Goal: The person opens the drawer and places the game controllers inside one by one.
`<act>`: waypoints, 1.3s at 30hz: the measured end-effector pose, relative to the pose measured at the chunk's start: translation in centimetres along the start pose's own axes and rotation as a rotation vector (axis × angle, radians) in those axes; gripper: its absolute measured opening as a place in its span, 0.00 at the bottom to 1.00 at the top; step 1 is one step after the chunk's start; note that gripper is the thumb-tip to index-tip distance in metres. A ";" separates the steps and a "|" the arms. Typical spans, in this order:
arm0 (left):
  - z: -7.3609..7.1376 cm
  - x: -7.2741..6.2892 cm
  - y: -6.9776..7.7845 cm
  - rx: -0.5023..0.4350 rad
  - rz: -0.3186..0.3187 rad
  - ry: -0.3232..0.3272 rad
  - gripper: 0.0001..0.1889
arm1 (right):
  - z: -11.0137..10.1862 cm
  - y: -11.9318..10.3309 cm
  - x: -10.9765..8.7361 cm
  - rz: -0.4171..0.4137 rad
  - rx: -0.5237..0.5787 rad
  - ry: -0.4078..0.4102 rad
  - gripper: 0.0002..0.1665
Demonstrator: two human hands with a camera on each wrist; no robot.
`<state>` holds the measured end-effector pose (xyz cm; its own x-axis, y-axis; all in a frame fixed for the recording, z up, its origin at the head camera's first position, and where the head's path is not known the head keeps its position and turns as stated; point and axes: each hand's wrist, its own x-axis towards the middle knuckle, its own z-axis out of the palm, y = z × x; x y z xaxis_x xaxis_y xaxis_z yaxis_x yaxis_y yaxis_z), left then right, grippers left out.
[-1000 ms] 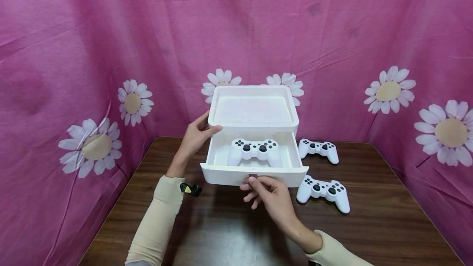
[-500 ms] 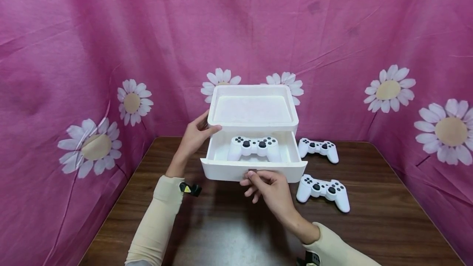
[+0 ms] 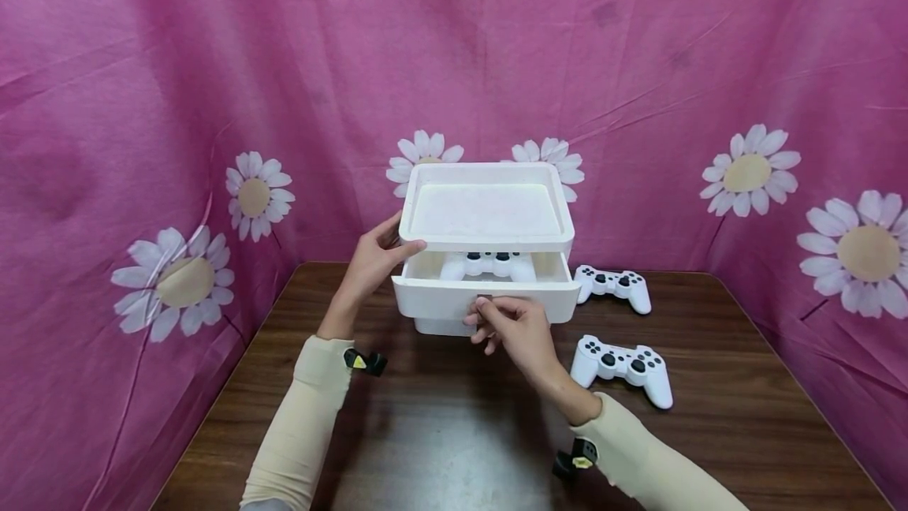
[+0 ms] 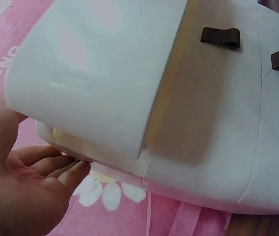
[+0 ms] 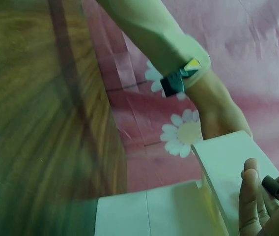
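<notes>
A white drawer unit [image 3: 489, 211] stands near the back of the table, its upper drawer [image 3: 433, 298] partly out. Inside that drawer lies a white game controller [image 3: 521, 268], its upper part hidden by the unit's top. My right hand [image 3: 521, 333] pinches the dark pull tab [image 5: 272, 185] on the drawer front between thumb and forefinger. My left hand [image 3: 372, 262] rests against the unit's left side, its thumb on the front corner below the top rim. In the left wrist view its fingers [image 4: 68, 172] touch the side with little curl.
Two more white controllers, a farther one [image 3: 613, 286] and a nearer one [image 3: 624, 367], lie on the brown wooden table [image 3: 723, 385] right of the unit. Lower drawers have dark tabs [image 4: 220, 38]. A pink flowered curtain [image 3: 496, 61] hangs behind the table.
The upper drawer has slid inward toward the unit, with my right hand moving along on its tab. More of the controller inside is now covered. My left hand has stayed put.
</notes>
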<state>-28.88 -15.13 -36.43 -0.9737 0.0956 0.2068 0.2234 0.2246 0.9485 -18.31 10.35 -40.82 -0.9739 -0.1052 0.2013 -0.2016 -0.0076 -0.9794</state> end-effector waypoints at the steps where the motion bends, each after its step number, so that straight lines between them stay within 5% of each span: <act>1: 0.0 0.0 0.0 0.000 -0.002 -0.003 0.44 | -0.1 0.0 0.3 0.003 -0.002 0.003 0.17; 24: -0.1 -0.1 0.0 -0.006 0.002 -0.017 0.43 | -0.9 0.8 5.8 -0.003 -0.051 0.021 0.19; 39: 0.1 -0.2 0.0 -0.023 0.016 -0.008 0.44 | -0.9 0.8 6.6 0.042 -0.041 0.029 0.21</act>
<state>-28.66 -15.05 -36.48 -0.9696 0.1067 0.2201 0.2378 0.2008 0.9503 -25.00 10.53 -40.22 -0.9840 -0.0761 0.1609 -0.1641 0.0373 -0.9857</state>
